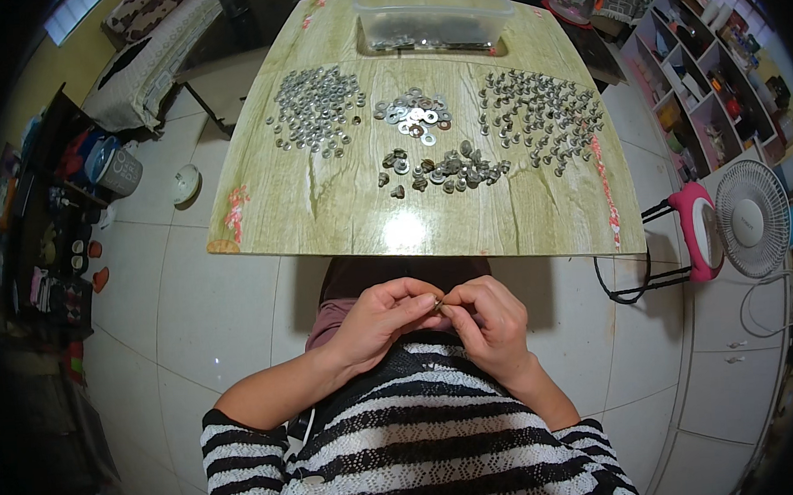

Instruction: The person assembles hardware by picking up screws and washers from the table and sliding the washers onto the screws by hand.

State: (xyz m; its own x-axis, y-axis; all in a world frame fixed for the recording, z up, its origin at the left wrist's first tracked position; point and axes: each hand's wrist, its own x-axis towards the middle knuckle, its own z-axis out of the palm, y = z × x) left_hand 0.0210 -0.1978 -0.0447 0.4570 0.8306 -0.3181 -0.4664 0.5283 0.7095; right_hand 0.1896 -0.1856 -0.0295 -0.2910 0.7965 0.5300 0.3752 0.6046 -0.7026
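left hand (384,318): fingers curled, thumb and fingertips pinching a small metal piece (438,306) from its left side; held over the lap, on the person's side of the table (321,207), just off its near edge.
right hand (490,319): fingers bent, pinching the same small metal piece from the right; fingertips of both hands meet at it.
small metal piece: tiny, dark-brass look, mostly hidden by the fingertips; exact kind too small to tell. Off the table, below the middle of its near edge.
table: light green wood-grain top, glossy, a lamp glare near its near edge.
nut pile (315,110): wide scatter of small silvery ring-shaped parts on the table's left half, toward the far side.
washer pile (414,117): smaller cluster of flat shiny washers at the table's centre, just right of the nut pile.
bolt pile (541,116): spread of small headed screws or bolts on the table's right half.
assembled pile (444,169): clump of darker put-together pieces at table centre, on the near side of the washer pile, closest heap to the hands.
plastic tub (432,11): clear, rectangular, at the table's far edge, some metal parts on its bottom.
pink stool (700,229): right of the table's near right corner, on the white tile floor.
fan (753,217): white, just right of the stool, farther from the table.
shelf unit (709,92): white cubbies right of the table, filled with small items.
sleeves: black-and-white striped knit, forearms bare.
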